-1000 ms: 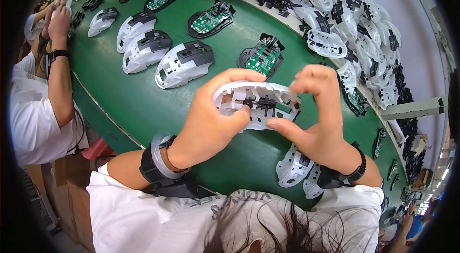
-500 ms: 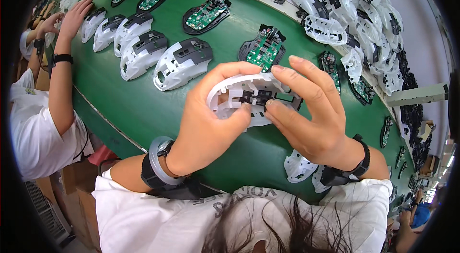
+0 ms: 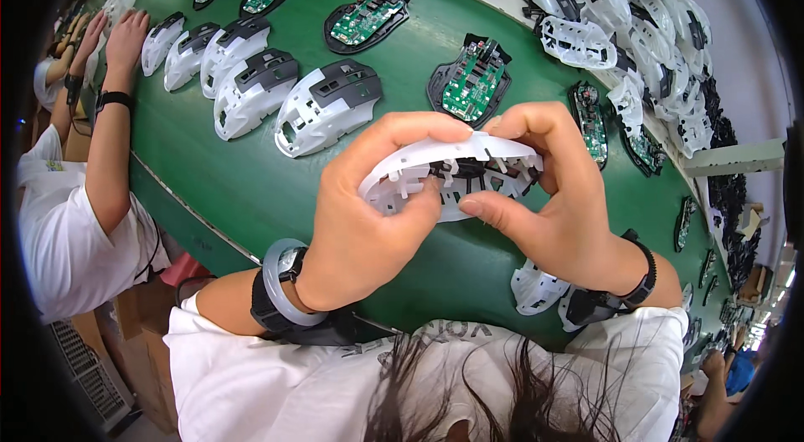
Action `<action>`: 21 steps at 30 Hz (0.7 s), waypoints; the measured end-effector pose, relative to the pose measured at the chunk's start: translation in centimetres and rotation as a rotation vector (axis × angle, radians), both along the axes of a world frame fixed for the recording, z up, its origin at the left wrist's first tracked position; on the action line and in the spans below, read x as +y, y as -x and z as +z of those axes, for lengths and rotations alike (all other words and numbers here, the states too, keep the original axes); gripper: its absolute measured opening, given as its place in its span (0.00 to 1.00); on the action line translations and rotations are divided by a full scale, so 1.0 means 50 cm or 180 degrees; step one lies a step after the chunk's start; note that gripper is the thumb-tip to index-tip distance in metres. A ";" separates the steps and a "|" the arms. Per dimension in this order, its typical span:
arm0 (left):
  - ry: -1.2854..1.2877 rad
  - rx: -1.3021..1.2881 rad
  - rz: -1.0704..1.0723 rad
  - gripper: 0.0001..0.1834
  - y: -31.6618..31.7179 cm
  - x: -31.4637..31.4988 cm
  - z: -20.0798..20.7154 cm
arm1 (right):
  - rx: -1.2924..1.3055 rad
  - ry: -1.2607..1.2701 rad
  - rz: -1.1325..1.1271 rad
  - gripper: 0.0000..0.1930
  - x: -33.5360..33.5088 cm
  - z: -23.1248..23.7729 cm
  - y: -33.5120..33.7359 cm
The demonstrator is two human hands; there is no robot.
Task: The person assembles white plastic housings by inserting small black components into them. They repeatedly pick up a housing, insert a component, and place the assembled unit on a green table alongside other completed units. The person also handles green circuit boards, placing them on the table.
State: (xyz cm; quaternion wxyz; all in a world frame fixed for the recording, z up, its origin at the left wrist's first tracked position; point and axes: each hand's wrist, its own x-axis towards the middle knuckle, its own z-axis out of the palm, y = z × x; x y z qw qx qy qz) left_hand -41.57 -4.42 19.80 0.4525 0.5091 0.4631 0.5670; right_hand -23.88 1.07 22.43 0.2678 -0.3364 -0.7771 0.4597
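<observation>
Both left hand [image 3: 360, 212] and right hand [image 3: 574, 212] grasp a white shell [image 3: 435, 152] above the desk [image 3: 234, 182], between its near and far edges; a black part [image 3: 471, 167] sits inside, circuit-board bases [image 3: 471, 84] beyond lie uncovered.

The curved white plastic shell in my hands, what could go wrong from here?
The black plastic part inside the curved white plastic shell might shift, as the left hand has its thumb close by. Held off the green table, the shell could drop if that hand loosens. The right hand might bump the green circuit board just beyond.
</observation>
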 end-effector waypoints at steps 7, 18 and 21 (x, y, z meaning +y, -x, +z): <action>0.0098 -0.0149 -0.0222 0.21 -0.001 0.000 -0.004 | 0.0285 0.0708 -0.0083 0.21 0.016 -0.010 -0.001; 0.0585 -0.0053 -0.0200 0.21 0.029 0.008 0.016 | -0.0368 -0.3024 0.0535 0.26 0.048 0.006 0.016; 0.0636 -0.0103 -0.0325 0.20 0.033 0.013 0.014 | -0.0164 -0.2673 0.0631 0.20 0.046 -0.008 0.021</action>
